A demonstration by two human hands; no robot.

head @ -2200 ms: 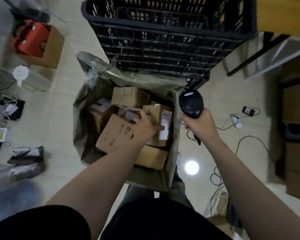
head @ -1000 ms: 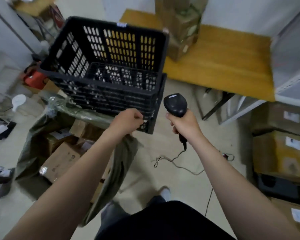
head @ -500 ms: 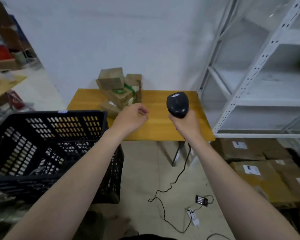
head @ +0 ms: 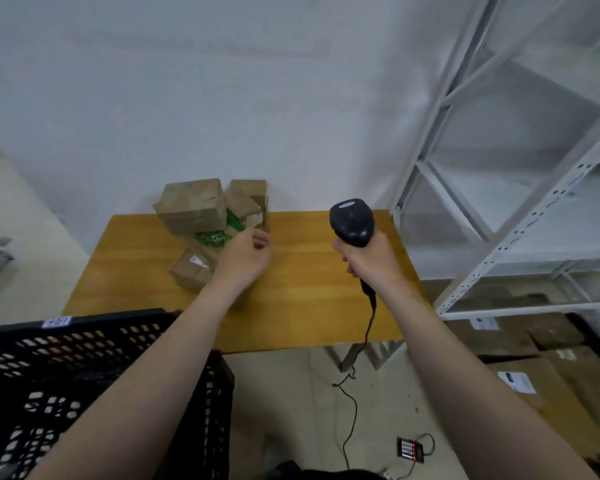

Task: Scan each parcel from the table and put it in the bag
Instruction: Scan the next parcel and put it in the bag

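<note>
A pile of brown cardboard parcels (head: pixel 191 206) stands at the back left of the wooden table (head: pixel 305 292), against the wall. One parcel carries green tape (head: pixel 213 238); a small one (head: pixel 191 273) lies in front. My left hand (head: pixel 245 259) hovers just right of the pile with fingers loosely curled, holding nothing. My right hand (head: pixel 368 265) grips a black corded barcode scanner (head: pixel 352 220) upright over the table's right half. The bag is out of view.
A black plastic crate (head: pixel 84 379) fills the lower left, in front of the table. White metal shelving (head: pixel 520 188) stands to the right, with labelled cardboard boxes (head: pixel 534 375) on the floor beneath. The scanner cable (head: pixel 352 410) trails across the floor beside a small battery holder (head: pixel 410 449).
My view swung up from the bag of parcels on the floor to the table. My left hand left the parcels in the bag and now reaches near the pile.
</note>
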